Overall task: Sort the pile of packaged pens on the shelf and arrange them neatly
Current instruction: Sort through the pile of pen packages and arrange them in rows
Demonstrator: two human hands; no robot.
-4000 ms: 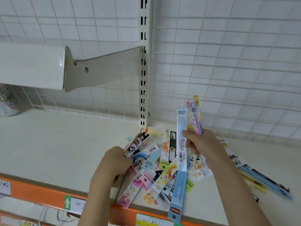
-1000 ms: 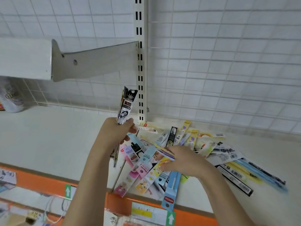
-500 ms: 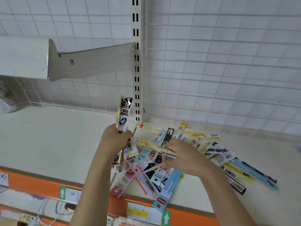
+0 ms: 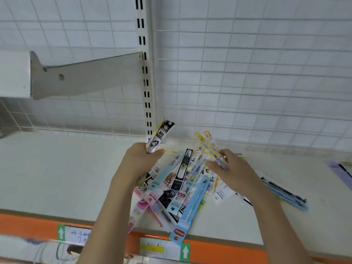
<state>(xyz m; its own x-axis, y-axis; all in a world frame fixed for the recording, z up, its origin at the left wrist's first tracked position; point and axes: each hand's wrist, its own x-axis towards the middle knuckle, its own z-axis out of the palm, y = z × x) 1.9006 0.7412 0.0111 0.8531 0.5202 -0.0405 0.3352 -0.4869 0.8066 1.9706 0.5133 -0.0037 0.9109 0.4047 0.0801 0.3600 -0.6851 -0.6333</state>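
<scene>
A jumbled pile of packaged pens [image 4: 177, 185] lies on the white shelf [image 4: 57, 172], between my two hands. My left hand [image 4: 141, 159] is shut on a small bundle of black-and-white pen packs [image 4: 162, 134] that stick up and to the right. My right hand [image 4: 232, 170] grips yellow-and-purple pen packs [image 4: 209, 147], lifted off the pile's right side. A long light-blue pack [image 4: 192, 206] pokes over the shelf's front edge. More dark and blue packs [image 4: 285, 193] lie to the right of my right arm.
The shelf's orange front edge [image 4: 28, 223] carries price labels [image 4: 152, 248]. A slotted upright [image 4: 144, 73] and a wire grid back panel [image 4: 247, 73] stand behind the pile. A bracket of a higher shelf [image 4: 82, 77] juts out at upper left. A purple pack [image 4: 341, 170] lies far right.
My right hand has lifted from the pile's middle to its right side with yellow-and-purple packs. The left hand still holds its bundle, now tilted more to the right.
</scene>
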